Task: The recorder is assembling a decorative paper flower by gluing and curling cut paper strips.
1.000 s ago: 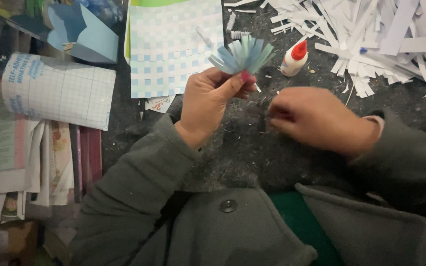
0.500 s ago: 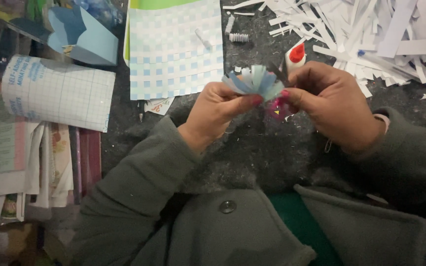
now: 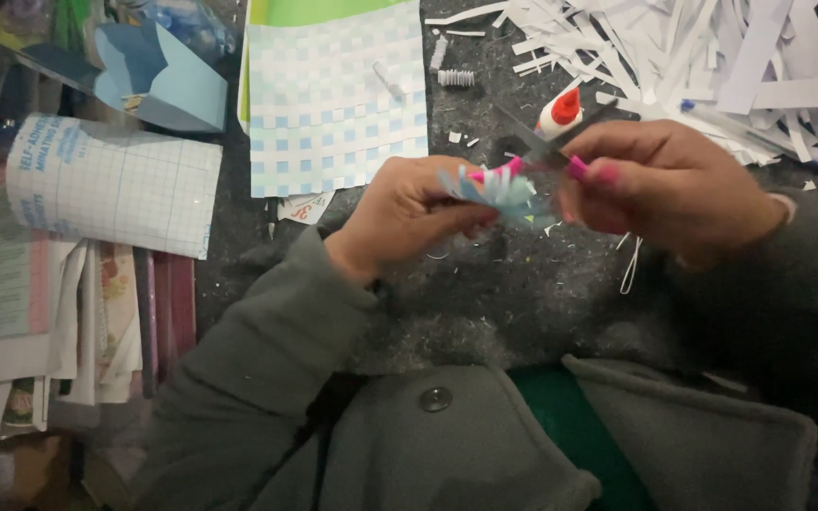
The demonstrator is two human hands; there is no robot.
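Nearest the camera: grey coat with one button [image 3: 435, 398], both sleeves reaching forward over a dark, lint-flecked desk [image 3: 485, 303].

Left hand [image 3: 409, 213]: grip pressed together, pinching the base of a small fan [image 3: 502, 187] of pale blue and white paper strips, held above the desk just right of the knuckles. Strips look blurred; count cannot be told.

Right hand [image 3: 669, 185]: fingers wrapped around the pink handles of scissors [image 3: 543, 151]. Dark blades point up and left, spread, and cross just above the fan. Whether a blade touches the paper cannot be told.

Below the right hand, a thin white loop [image 3: 629, 265] lies on the desk.

Left edge: flat papers and booklets stacked [image 3: 97, 312]; above them a gridded white roll [image 3: 111, 185] on its side.

Farther out, centre: woven mat [image 3: 338, 95] of blue and white strips, flat, with a green sheet showing at its top edge. Beside it to the left, a folded blue paper form [image 3: 168, 76].

Behind the scissors: white glue bottle [image 3: 560, 112] with red cap, tilted. Top right: loose heap of white paper strips [image 3: 702, 47], with a blue-capped pen [image 3: 759, 128] lying among them.
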